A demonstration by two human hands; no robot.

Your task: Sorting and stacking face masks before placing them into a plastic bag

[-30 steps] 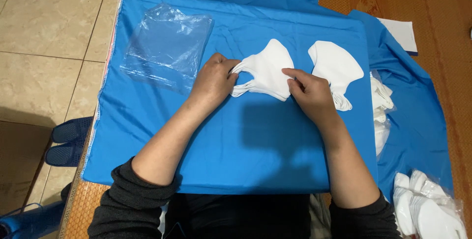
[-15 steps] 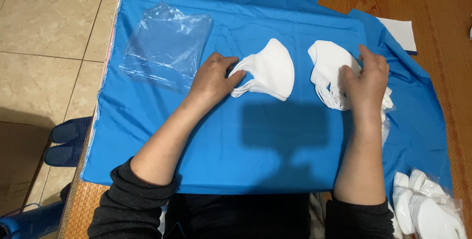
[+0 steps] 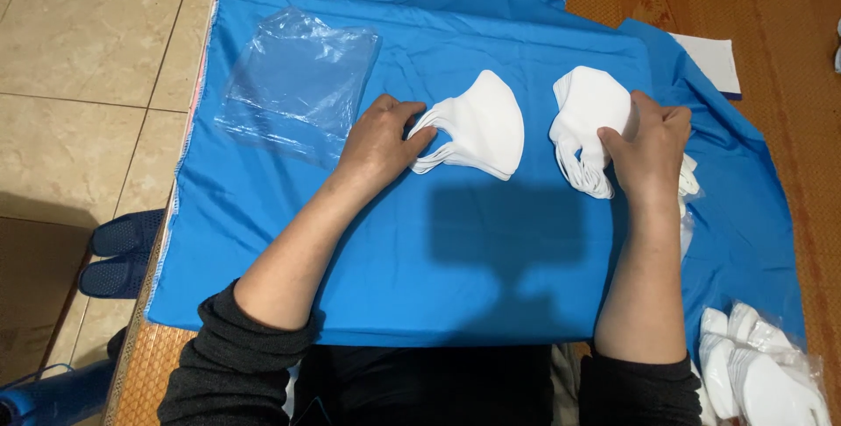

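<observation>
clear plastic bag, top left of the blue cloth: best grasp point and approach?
Probably pinch the clear plastic bag at its near-right edge, coming from the left hand side. It lies flat and crinkled on the blue cloth, so only an edge or raised wrinkle offers a pinch; that edge is nearest and unobstructed. Which end is open cannot be told.

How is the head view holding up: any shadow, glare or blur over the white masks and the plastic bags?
Head view: sharp, evenly lit. A dark shadow falls on the blue cloth between the forearms, short of both mask stacks. The clear plastic bags show pale sheen, no blown glare. The stack at the left hand and the stack at the right hand read clearly, though white-on-white blurs single layers.
</observation>
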